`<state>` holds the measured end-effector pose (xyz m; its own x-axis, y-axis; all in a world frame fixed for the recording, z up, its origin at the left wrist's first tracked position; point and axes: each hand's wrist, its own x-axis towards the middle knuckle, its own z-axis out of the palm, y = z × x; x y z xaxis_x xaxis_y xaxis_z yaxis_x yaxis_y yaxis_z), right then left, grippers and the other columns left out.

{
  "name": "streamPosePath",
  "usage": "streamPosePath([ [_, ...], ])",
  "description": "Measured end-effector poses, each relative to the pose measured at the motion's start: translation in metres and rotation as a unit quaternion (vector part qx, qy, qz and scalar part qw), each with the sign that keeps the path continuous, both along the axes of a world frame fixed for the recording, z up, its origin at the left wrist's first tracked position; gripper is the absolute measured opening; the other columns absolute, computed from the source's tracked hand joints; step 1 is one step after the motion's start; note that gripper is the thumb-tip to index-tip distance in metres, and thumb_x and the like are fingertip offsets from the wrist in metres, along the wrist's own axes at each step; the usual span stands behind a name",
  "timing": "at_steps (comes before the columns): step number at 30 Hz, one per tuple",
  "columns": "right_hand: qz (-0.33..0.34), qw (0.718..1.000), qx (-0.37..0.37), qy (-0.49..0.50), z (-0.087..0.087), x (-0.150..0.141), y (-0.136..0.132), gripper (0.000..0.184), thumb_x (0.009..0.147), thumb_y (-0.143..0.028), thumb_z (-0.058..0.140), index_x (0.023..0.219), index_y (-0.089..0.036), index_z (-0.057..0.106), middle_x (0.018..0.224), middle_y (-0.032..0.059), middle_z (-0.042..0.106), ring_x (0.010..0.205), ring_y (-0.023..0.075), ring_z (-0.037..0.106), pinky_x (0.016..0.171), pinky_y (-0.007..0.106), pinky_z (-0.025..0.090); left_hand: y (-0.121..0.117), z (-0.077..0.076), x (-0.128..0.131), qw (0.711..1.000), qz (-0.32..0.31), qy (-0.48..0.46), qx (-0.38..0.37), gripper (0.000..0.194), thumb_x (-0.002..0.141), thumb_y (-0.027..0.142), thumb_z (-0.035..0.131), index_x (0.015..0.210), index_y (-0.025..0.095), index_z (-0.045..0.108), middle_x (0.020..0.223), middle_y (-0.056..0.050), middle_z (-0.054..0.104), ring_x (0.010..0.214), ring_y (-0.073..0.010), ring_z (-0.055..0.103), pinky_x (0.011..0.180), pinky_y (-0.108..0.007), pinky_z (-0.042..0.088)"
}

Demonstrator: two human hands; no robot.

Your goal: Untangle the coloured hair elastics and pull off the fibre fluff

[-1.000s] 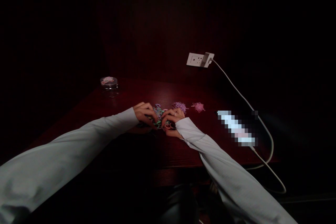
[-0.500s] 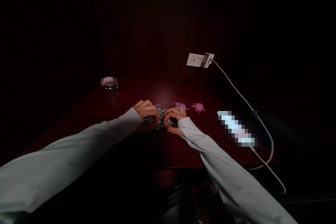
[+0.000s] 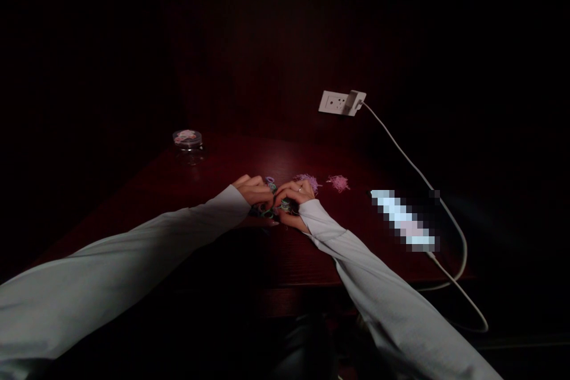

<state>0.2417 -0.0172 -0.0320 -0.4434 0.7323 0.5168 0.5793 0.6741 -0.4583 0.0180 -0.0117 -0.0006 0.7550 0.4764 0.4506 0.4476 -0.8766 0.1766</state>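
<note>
On the dark red table, a pile of small coloured elastic bands (image 3: pixel 288 206), mostly green and purple, lies between my two hands. My left hand (image 3: pixel 255 191) curls round its left side, fingers bent inward and the thumb low at the front. From the right, my right hand (image 3: pixel 297 192), wearing a ring, bends its fingers and thumb round the same bands. The fingertips of both hands nearly meet, and much of the pile is hidden under them. Just behind my right hand sits a purple heap of bands (image 3: pixel 313 180). To its right is a pink heap (image 3: pixel 339 183).
A clear round container (image 3: pixel 187 140) with a patterned lid stands at the back left of the table (image 3: pixel 285 261). On the right lies a lit phone (image 3: pixel 403 219), blurred out. Its white cable (image 3: pixel 405 157) loops up to a charger in the wall socket (image 3: pixel 335 103).
My hands have drawn closer together over the bands, my left moving to the right, and less of the pile shows. The whole view has shifted slightly.
</note>
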Motion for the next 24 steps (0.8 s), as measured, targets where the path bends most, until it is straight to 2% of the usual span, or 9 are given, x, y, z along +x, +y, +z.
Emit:
streamPosePath([
  [7,0.014,1.000,0.017,0.012,-0.003,-0.001,0.001,0.015,0.076,-0.018,0.079,0.085,-0.026,0.071,0.104,-0.0004,0.073,0.104,0.0228,0.051,0.097,0.039,0.037,0.002,-0.004,-0.001,1.000,0.002,-0.009,0.028,0.040,0.106,0.045,0.042,0.084,0.023,0.066,0.076,0.001,0.066,0.083,-0.0177,0.051,0.079,-0.035,0.031],
  [18,0.019,0.999,-0.014,-0.032,0.018,0.005,-0.012,0.007,0.088,-0.025,0.069,0.094,-0.027,0.071,0.113,0.0017,0.073,0.108,0.0243,0.051,0.102,0.040,0.036,0.007,-0.007,-0.004,0.999,0.003,-0.005,0.046,0.037,0.107,0.041,0.042,0.088,0.022,0.068,0.075,0.001,0.065,0.081,-0.0177,0.052,0.078,-0.034,0.030],
  [24,0.027,0.998,-0.027,-0.041,0.023,0.007,-0.016,0.020,0.095,-0.030,0.062,0.112,-0.029,0.073,0.118,0.0019,0.071,0.110,0.0248,0.049,0.104,0.041,0.036,0.005,-0.002,-0.005,0.998,0.015,0.001,0.054,0.037,0.107,0.040,0.042,0.092,0.022,0.069,0.076,0.001,0.066,0.082,-0.0174,0.053,0.079,-0.034,0.031],
])
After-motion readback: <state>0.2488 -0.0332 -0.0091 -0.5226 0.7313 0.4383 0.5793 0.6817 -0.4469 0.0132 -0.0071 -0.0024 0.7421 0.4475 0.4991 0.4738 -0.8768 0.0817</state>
